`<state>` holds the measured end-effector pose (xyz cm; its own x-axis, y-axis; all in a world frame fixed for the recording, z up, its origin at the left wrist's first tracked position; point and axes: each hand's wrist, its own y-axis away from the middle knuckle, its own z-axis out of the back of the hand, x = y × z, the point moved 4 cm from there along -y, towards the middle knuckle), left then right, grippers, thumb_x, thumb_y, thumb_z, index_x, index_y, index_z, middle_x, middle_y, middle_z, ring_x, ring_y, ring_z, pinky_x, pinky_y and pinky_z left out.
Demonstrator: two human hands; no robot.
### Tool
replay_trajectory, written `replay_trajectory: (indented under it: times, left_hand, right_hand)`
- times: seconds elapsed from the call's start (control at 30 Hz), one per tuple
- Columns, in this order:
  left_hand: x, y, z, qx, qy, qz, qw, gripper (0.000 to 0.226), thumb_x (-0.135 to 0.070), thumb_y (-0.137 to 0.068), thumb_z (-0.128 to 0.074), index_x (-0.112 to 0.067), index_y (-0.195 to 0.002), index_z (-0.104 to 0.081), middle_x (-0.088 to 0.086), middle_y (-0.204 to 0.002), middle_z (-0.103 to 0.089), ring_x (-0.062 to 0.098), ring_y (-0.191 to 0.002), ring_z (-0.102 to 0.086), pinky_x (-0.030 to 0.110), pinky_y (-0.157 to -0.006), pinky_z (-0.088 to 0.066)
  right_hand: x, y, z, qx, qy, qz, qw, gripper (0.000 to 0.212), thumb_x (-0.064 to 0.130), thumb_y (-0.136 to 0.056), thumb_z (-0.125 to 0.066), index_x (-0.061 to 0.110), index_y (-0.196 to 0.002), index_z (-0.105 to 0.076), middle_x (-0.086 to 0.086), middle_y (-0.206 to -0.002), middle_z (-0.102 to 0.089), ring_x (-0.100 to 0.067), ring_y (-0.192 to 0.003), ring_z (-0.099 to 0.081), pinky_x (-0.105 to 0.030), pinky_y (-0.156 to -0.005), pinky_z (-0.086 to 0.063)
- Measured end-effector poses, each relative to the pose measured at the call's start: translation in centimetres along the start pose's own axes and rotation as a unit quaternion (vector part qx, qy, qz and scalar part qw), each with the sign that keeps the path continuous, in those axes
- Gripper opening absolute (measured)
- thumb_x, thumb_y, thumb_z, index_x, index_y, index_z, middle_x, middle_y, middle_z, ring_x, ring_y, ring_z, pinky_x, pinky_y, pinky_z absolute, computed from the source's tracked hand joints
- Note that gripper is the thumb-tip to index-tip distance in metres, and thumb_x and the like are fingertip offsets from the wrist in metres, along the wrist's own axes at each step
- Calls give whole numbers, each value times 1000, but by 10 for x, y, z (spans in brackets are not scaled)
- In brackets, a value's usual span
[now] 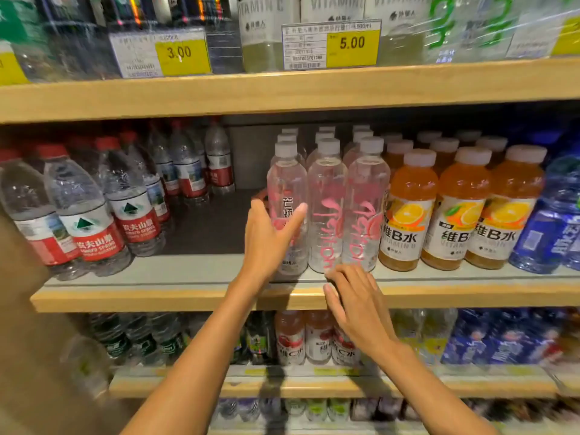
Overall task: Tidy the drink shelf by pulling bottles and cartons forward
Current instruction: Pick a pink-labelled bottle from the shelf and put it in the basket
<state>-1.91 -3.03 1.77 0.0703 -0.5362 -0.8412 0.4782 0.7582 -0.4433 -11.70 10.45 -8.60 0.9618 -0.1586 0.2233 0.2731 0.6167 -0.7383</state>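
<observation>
You face a store rack whose middle shelf point(188, 299) has a grey top and a pale wooden front edge. Above it, an upper shelf point(282, 89) with the same wooden edge carries yellow price tags point(331, 45) in clear holders; below it runs a dimmer lower shelf point(314, 387), and behind it shows a dull grey back panel point(248, 158). Left of it stands a plain tan side panel point(22, 340).

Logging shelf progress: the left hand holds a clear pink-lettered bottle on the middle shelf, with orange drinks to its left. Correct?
Wrong side. In the head view the left hand holds the clear pink-lettered bottle on the middle shelf, but the orange drinks stand to its right.
</observation>
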Motion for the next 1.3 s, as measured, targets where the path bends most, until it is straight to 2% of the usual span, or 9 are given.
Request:
replay_trajectory:
  times: [0.3, 0.53, 0.63, 0.73, 0.8, 0.87, 1.0, 1.13, 1.3]
  left_hand:
    - [-5, -12, -16, -78, -15, 11, 997, 38, -39, -87, -66, -11, -88, -42, -7, -80, -37, 20, -83, -45, 34, -74, -41]
    - [-9, 2, 5, -89, 101, -22, 991, 37, -40, -89, -64, -18, -113, -45, -7, -106, -55, 3, -96, -54, 6, -75, -41]
    - [-14, 8, 16, -54, 134, -5, 989, 38, -38, -91, -62, -15, -119, -50, -8, -111, -60, 1, -100, -58, 11, -82, -45]
    - [-22, 18, 24, 21, 190, 23, 981, 46, -43, -89, -59, -13, -124, -54, 1, -116, -65, 17, -104, -63, 38, -95, -50]
    - [-29, 28, 24, 78, 215, 41, 973, 54, -49, -85, -55, -12, -124, -58, 10, -113, -68, 25, -104, -66, 42, -94, -52]
    - [-35, 39, 21, 124, 249, 52, 959, 54, -49, -85, -55, -9, -120, -61, 14, -106, -71, 28, -99, -68, 36, -84, -57]
    - [-39, 57, 10, 190, 268, 57, 943, 49, -43, -90, -53, -3, -118, -61, 10, -100, -73, 24, -92, -70, 32, -79, -57]
    - [-42, 63, 5, 208, 235, 52, 948, 49, -45, -88, -53, -10, -121, -61, 9, -111, -71, 24, -104, -67, 37, -91, -54]
    - [-62, 61, 9, 97, 167, 0, 981, 54, -53, -76, -65, -22, -120, -55, -11, -110, -66, -6, -98, -62, 11, -77, -48]
  right_hand:
    - [3, -1, 0, -24, 43, -22, 999, 25, 29, -95, -41, 13, -96, -60, 1, -95, -57, -18, -87, -51, -28, -77, -37]
    - [11, -5, 11, -8, 30, -46, 998, 18, 23, -89, -47, 11, -91, -62, 1, -91, -58, -18, -84, -53, -27, -74, -39]
    - [17, -10, 20, 5, -100, -133, 986, 12, 11, -84, -60, 12, -96, -61, 3, -93, -57, -15, -89, -54, -33, -78, -46]
    - [30, -17, 37, 12, -387, -220, 896, 25, 32, -83, -63, 23, -106, -61, 6, -102, -64, -9, -100, -59, -28, -86, -47]
    - [48, -22, 42, 104, -536, -225, 807, 43, 53, -76, -62, 33, -114, -58, 7, -109, -67, -10, -107, -61, -25, -90, -48]
    - [66, -23, 45, 189, -586, -214, 758, 47, 57, -70, -66, 42, -114, -57, 12, -112, -68, -8, -109, -62, -22, -90, -50]
    - [77, -14, 46, 206, -639, -242, 701, 51, 41, -61, -77, 19, -105, -62, -6, -92, -74, -23, -85, -71, -30, -72, -57]
    - [75, -2, 52, 158, -622, -261, 721, 46, 38, -60, -78, 10, -93, -65, -14, -80, -72, -26, -70, -70, -33, -63, -56]
    - [71, -1, 61, 56, -498, -283, 818, 53, 43, -55, -79, 12, -96, -65, -5, -81, -73, -18, -75, -70, -26, -64, -55]
